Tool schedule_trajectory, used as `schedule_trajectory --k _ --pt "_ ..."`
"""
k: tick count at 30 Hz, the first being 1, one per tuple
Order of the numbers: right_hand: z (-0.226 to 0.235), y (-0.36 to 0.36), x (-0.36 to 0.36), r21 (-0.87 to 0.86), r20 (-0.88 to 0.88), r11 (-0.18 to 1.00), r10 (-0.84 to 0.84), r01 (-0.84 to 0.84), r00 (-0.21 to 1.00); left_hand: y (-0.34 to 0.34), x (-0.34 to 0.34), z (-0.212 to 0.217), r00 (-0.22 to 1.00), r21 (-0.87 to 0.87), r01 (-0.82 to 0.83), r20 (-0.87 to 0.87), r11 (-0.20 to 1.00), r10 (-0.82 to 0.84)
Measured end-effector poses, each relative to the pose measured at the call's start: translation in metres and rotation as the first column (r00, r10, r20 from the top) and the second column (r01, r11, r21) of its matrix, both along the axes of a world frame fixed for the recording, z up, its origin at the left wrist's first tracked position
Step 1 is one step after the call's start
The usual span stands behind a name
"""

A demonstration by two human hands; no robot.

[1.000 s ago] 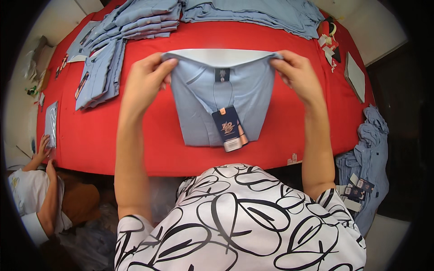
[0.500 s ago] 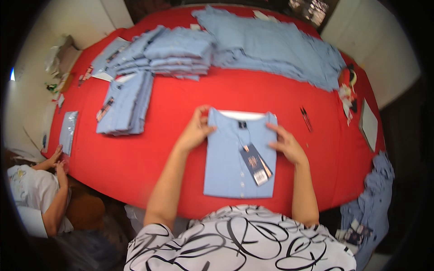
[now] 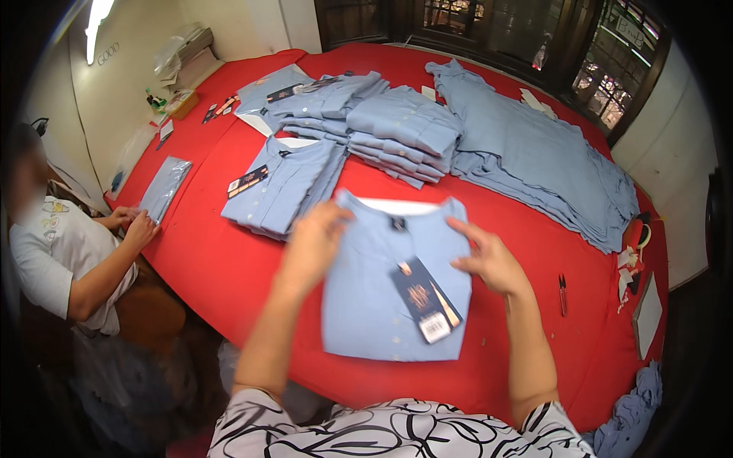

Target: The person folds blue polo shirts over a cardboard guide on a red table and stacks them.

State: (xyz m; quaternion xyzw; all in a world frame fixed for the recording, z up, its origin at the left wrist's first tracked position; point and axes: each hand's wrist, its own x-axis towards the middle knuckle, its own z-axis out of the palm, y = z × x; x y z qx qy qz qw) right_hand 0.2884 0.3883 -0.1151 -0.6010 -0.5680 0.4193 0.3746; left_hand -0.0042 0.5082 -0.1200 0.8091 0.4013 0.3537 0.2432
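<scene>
A folded light-blue shirt (image 3: 359,298) is upright to me in the middle, neckline away, with white backing showing at the collar and a dark hang tag (image 3: 424,299) on its front. My left hand (image 3: 313,240) grips its upper left corner, slightly blurred. At the upper right edge, my right hand (image 3: 492,259) holds the shirt, index finger and thumb on top, other fingers partly hidden. The shirt looks raised a little off the red table. Just beyond my left hand lies a small stack of folded, tagged shirts (image 3: 267,195).
Taller folded stacks (image 3: 405,126) and a spread pile of blue garments (image 3: 534,160) cover the far side of the red tabletop (image 3: 511,359). Red-handled snips (image 3: 563,295) lie right, near a tape roll (image 3: 645,235). At left, a co-worker (image 3: 69,259) handles a bagged garment (image 3: 166,187).
The view has tilted up and shifted left, showing more of the far side. The folded shirt looks larger and closer, apparently lifted, with both hands still at its upper corners.
</scene>
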Motion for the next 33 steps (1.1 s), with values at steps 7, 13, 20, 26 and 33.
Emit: schedule_trajectory --k 7,13,20,26,33 --pt "0.028 0.213 -0.133 0.147 -0.44 0.989 0.063 0.002 0.896 0.193 -0.088 0.119 0.841 0.272 -0.178 -0.456 0.946 0.29" --pt "-0.097 0.302 -0.198 0.062 -0.16 0.992 -0.103 0.114 0.982 0.293 -0.096 -0.036 0.709 -0.039 -0.442 -0.627 0.896 0.323" --pt "-0.158 0.3 -0.171 0.41 -0.111 0.884 -0.199 0.227 0.974 0.269 -0.043 -0.078 0.644 0.062 -0.583 -0.572 0.81 0.508" --pt "-0.07 0.16 -0.055 -0.053 -0.295 0.998 0.026 -0.044 0.955 0.298 -0.145 -0.101 0.819 -0.215 -0.525 -0.389 0.823 0.421" --pt "-0.078 0.165 0.192 0.527 0.484 0.622 -0.78 0.578 0.397 0.275 -0.093 -0.015 0.945 -0.647 -0.17 0.109 0.744 0.31"
